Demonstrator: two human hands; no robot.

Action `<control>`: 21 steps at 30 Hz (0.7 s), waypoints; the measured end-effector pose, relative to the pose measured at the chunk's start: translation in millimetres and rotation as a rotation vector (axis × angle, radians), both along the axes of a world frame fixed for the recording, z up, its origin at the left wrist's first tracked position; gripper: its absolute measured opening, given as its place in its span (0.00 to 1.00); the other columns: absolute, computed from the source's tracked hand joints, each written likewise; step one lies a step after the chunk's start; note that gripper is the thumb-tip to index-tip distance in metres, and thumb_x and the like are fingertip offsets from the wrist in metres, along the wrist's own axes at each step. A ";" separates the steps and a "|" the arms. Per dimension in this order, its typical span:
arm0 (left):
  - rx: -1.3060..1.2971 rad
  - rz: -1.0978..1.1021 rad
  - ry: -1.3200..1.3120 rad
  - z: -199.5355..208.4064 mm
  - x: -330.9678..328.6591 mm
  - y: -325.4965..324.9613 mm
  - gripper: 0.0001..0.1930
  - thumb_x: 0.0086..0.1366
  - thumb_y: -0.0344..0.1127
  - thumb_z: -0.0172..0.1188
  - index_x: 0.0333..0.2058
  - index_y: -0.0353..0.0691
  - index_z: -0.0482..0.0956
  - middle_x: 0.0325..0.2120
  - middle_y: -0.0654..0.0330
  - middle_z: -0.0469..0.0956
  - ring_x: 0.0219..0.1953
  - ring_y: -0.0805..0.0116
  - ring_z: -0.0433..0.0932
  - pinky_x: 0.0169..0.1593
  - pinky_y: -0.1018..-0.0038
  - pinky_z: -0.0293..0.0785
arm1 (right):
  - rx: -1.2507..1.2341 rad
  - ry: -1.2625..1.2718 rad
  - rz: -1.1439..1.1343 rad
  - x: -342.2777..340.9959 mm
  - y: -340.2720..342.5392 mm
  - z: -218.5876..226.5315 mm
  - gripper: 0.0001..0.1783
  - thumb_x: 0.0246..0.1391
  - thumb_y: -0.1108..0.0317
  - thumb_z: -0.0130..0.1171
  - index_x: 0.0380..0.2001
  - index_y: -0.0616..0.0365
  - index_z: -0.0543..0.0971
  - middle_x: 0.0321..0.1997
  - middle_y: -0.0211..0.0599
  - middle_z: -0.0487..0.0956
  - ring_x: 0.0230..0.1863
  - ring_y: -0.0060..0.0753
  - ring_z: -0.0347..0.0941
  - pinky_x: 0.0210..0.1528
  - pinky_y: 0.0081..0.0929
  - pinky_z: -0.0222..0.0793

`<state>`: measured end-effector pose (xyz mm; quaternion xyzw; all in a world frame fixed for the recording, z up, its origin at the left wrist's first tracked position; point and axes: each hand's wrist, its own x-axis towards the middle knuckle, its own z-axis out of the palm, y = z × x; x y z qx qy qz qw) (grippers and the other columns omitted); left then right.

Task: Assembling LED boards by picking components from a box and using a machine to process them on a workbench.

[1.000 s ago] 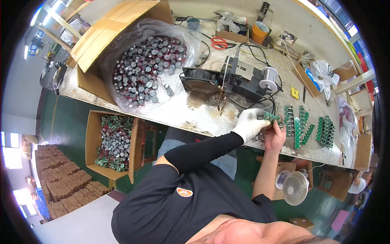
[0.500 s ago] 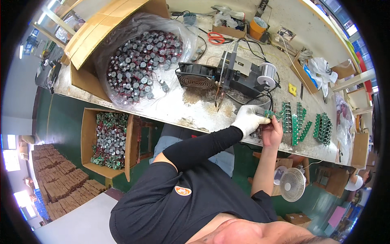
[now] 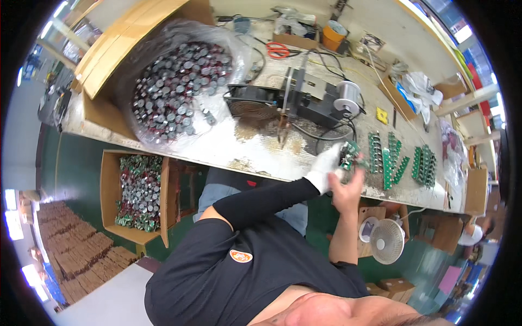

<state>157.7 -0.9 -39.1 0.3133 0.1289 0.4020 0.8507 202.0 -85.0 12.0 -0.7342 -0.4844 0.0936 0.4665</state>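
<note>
My left hand point(image 3: 324, 167), in a white glove, holds a small green circuit board point(image 3: 349, 154) above the front part of the workbench. Bare and slightly blurred, my right hand point(image 3: 346, 194) is just below the board, its thumb spread away from its fingers. Whether its fingertips touch the board is hard to see. Right of my hands, rows of green circuit boards point(image 3: 387, 168) lie on the bench, with another group of green boards point(image 3: 424, 165) farther right. Behind my hands stands a black soldering machine point(image 3: 312, 103) with a spool of solder wire point(image 3: 347, 96).
A black fan point(image 3: 253, 102) stands left of the machine. Farther left, a plastic-lined carton point(image 3: 111, 111) holds many round metal parts with red wires. Another carton point(image 3: 109, 190) of parts sits below the bench edge. Red-handled scissors point(image 3: 277, 50) and cables lie at the back.
My right thumb has come away from the board and the right hand has spread and lowered. The board has tilted more upright in my left hand. The whole view has shifted slightly.
</note>
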 end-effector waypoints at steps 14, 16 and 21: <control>-0.183 0.564 0.667 71.0 -296.3 -5.1 0.11 0.57 0.30 0.65 0.39 0.38 0.79 0.27 0.66 0.78 0.25 0.77 0.74 0.29 0.77 0.71 | 0.356 0.777 0.089 28.1 5.5 -44.2 0.11 0.65 0.69 0.48 0.46 0.65 0.71 0.42 0.39 0.76 0.43 0.29 0.71 0.49 0.26 0.67; -0.314 0.813 0.728 64.0 -348.5 2.2 0.08 0.57 0.32 0.65 0.35 0.39 0.78 0.23 0.64 0.77 0.21 0.74 0.74 0.24 0.76 0.70 | 0.351 0.797 0.107 18.5 12.8 -44.0 0.10 0.64 0.70 0.49 0.44 0.64 0.72 0.40 0.38 0.76 0.41 0.28 0.72 0.47 0.26 0.67; -0.345 1.532 0.466 27.3 -489.4 37.3 0.06 0.58 0.34 0.63 0.29 0.40 0.76 0.19 0.59 0.75 0.15 0.65 0.74 0.15 0.66 0.69 | 0.312 0.777 0.169 -8.5 19.8 -42.0 0.08 0.62 0.69 0.53 0.39 0.63 0.73 0.34 0.35 0.77 0.34 0.24 0.72 0.40 0.22 0.67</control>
